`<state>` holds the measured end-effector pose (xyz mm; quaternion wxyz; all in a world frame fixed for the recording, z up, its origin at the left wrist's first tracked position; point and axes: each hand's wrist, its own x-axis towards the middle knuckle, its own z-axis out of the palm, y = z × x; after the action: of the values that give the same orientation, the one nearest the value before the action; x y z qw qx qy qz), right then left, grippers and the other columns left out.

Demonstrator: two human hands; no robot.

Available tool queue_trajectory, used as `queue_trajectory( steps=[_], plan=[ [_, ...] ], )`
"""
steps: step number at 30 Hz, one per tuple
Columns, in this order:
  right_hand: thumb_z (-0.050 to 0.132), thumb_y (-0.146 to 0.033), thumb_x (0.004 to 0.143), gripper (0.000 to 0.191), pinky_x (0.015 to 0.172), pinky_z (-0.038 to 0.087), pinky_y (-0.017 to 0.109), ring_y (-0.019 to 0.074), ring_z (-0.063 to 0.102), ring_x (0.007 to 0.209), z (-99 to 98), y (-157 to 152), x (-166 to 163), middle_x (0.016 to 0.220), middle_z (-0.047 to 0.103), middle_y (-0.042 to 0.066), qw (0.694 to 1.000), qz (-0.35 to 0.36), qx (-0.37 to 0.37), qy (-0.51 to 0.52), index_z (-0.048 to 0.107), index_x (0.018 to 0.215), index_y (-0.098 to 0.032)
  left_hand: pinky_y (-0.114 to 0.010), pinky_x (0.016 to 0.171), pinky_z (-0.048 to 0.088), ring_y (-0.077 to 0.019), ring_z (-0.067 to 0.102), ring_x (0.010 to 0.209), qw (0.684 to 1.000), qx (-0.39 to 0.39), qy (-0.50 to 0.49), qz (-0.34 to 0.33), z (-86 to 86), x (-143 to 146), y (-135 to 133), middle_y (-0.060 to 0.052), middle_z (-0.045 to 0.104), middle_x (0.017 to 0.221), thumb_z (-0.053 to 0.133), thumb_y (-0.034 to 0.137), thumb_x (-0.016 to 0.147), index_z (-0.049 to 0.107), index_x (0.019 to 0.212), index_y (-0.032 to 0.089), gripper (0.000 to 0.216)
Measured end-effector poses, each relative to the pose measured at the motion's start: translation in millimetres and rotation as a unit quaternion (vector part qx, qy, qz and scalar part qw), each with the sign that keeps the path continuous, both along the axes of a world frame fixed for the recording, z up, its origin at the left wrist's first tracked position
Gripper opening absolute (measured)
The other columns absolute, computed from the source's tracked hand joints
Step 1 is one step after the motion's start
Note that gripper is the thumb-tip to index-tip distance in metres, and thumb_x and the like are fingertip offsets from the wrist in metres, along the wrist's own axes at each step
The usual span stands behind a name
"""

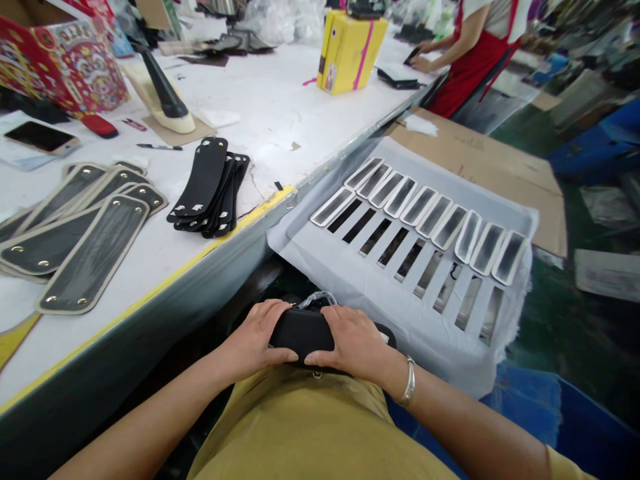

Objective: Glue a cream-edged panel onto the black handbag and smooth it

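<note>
My left hand (pixel 255 339) and my right hand (pixel 354 341) are closed on a black leather-like strip (pixel 301 335) in front of my body. Both thumbs press its near side while the fingers bend over the far edge, partly out of sight. Another dark rounded end shows by my right wrist; I cannot tell whether it belongs to the same piece. On the table to my left lies a stack of black strips (pixel 205 183) with metal fittings at the ends. Beside it are several grey, pale-edged strips (pixel 95 257) with rivets.
A slotted white tray (pixel 320 243) on my right bears a row of pale-edged pieces (pixel 400 197). The table's yellow edge (pixel 165 277) runs along my left. A brush (pixel 167 100), phone (pixel 43 138), red box (pixel 75 63) and yellow box (pixel 350 53) stand farther off. A person in a red apron (pixel 467 77) works beyond.
</note>
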<state>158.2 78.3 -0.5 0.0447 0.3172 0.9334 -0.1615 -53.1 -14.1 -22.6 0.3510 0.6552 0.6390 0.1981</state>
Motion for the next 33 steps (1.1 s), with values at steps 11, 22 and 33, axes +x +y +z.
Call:
queue_trajectory(
  steps=[11,22,33],
  plan=[
    [0.052,-0.057,0.085,0.041,0.069,0.046,0.034,0.0229,0.059,0.083,-0.2,9,-16,0.089,0.063,0.008,1.0,-0.004,0.017,0.009,0.058,0.091,-0.017,-0.046,0.098,0.042,-0.0286,0.048,0.113,0.997,-0.004,-0.031,0.068,-0.8,6,2,-0.009,0.05,0.123,0.074,0.036,0.063,0.047,0.12,0.021,0.065],
    [0.06,-0.029,0.087,0.026,0.086,0.046,0.039,0.0225,0.056,0.097,-7.2,4,2,0.106,0.061,0.008,0.989,-0.001,0.032,0.141,0.06,0.11,-0.018,-0.049,0.109,0.032,-0.0281,0.036,0.132,0.981,0.011,-0.078,0.175,-12.3,12,-17,-0.011,0.033,0.143,0.073,0.03,0.066,0.017,0.142,0.027,0.095],
    [0.071,-0.03,0.078,0.018,0.072,0.044,0.035,0.0217,0.054,0.079,10.4,10,-22,0.082,0.059,0.004,0.998,-0.021,-0.011,0.049,0.058,0.081,-0.018,-0.051,0.11,0.031,-0.0289,0.03,0.135,0.973,0.114,-0.015,0.201,-20.5,28,-24,-0.013,0.029,0.146,0.069,0.035,0.075,0.008,0.144,0.028,0.093]
  ],
)
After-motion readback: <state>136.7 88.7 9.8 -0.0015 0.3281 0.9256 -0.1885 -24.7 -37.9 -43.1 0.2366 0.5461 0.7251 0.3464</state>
